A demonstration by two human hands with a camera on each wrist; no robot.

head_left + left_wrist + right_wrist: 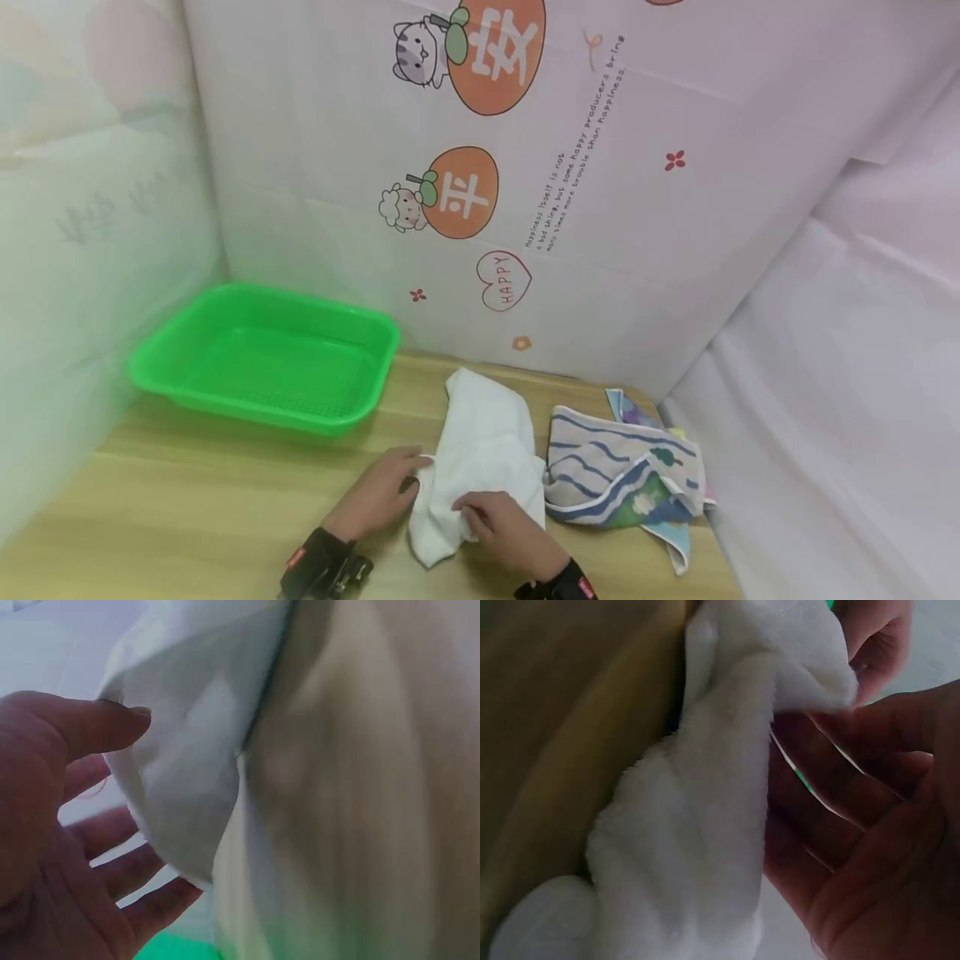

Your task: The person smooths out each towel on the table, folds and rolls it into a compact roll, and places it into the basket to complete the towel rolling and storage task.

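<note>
A white towel (491, 425) lies lengthwise on the table, with rumpled folds at its near end. On its left edge, my left hand (381, 493) pinches the cloth; the left wrist view shows the thumb (109, 727) in front and the other fingers behind. Lower down, my right hand (512, 531) grips the near part of the towel between thumb and fingers. From the right wrist, the fluffy white fabric (712, 810) hangs in folds beside the curved fingers (817, 829), which are partly hidden behind it.
A green plastic basket (262, 362) stands at the back left of the wooden table (187, 492). To the right of the white towel lies a striped, patterned towel (600, 458) over another colourful cloth (671, 537). Printed fabric walls (322, 167) enclose the back and sides.
</note>
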